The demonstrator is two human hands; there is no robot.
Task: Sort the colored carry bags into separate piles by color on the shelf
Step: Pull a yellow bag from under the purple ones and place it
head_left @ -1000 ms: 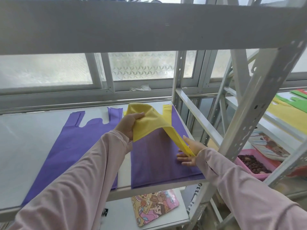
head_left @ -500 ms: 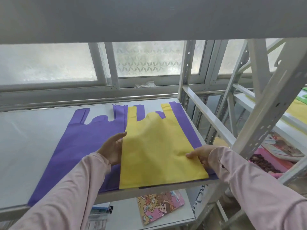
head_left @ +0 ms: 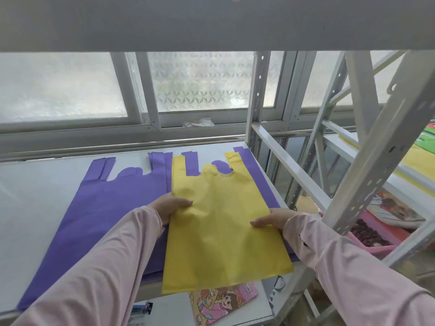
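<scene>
With left hand point(head_left: 173, 205) and right hand point(head_left: 274, 220) each in a pinching grip on an edge of the yellow bag point(head_left: 223, 231), sliding it could drag the purple bag point(head_left: 259, 180) beneath off the shelf point(head_left: 35, 196).

Access to the shelf deck point(head_left: 35, 196) is from the front. Overhead, the upper shelf board point(head_left: 211, 22) caps the opening. At the back, the window frame point(head_left: 150, 118) closes it. On the right, the rear upright point(head_left: 256, 95), the side rail point(head_left: 294, 170) and the perforated front post point(head_left: 381, 161) bar sideways passage. Bare deck lies left of the flat purple bags point(head_left: 113, 208). The yellow bag point(head_left: 223, 231) overlies them at the right and overhangs the front edge; the left hand point(head_left: 169, 205) and right hand point(head_left: 273, 218) grip its side edges
</scene>
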